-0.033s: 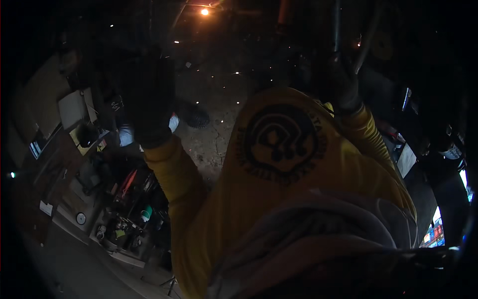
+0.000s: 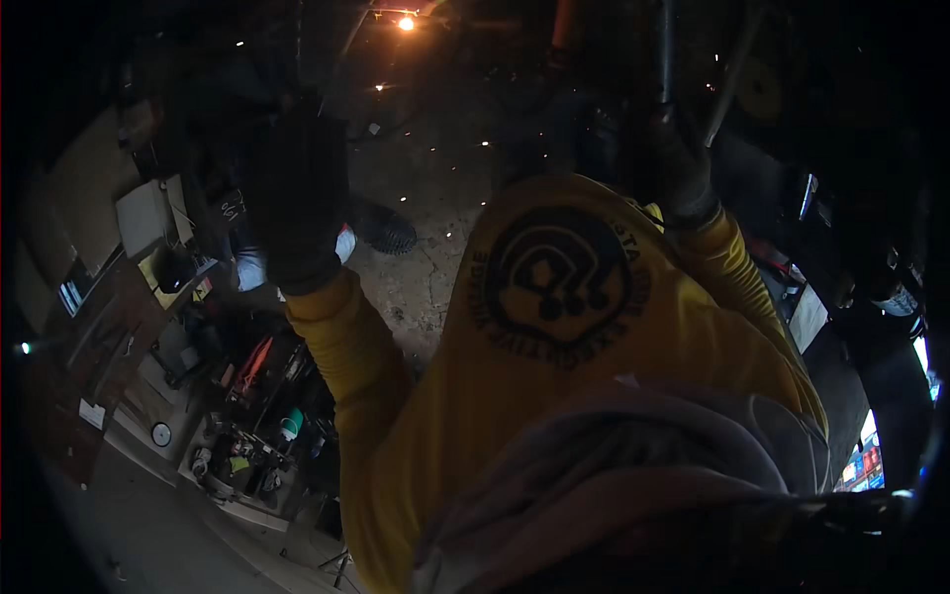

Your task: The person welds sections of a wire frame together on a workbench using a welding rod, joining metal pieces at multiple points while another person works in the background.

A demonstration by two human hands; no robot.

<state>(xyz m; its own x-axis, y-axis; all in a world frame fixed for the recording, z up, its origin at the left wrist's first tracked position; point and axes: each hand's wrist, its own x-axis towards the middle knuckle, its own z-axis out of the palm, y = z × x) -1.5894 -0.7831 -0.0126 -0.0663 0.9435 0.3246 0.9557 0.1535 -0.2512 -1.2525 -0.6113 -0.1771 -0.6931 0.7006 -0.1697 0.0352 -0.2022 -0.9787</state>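
My right hand (image 2: 683,168), in a dark glove, is closed around the lower end of a grey metal rod (image 2: 666,54) that runs up toward the top edge. A second thin bar (image 2: 734,79) slants past its fingers; whether the hand touches it I cannot tell. My left hand (image 2: 294,188), gloved too, reaches forward on the left. Darkness hides its fingers and anything in them. Far ahead, between the two hands, a bright orange glow (image 2: 407,23) burns at the top, and small sparks scatter over the floor.
A dark boot (image 2: 383,227) stands on the worn floor (image 2: 421,287) right of my left hand. To the left are a pale open box (image 2: 144,218) and boards. Lower left, tools and a green-and-white container (image 2: 291,424) crowd together. A pale panel (image 2: 807,319) is at right.
The sparks lie in different places, and the floor and boot look slightly brighter. Both hands and the rod stay almost where they were.
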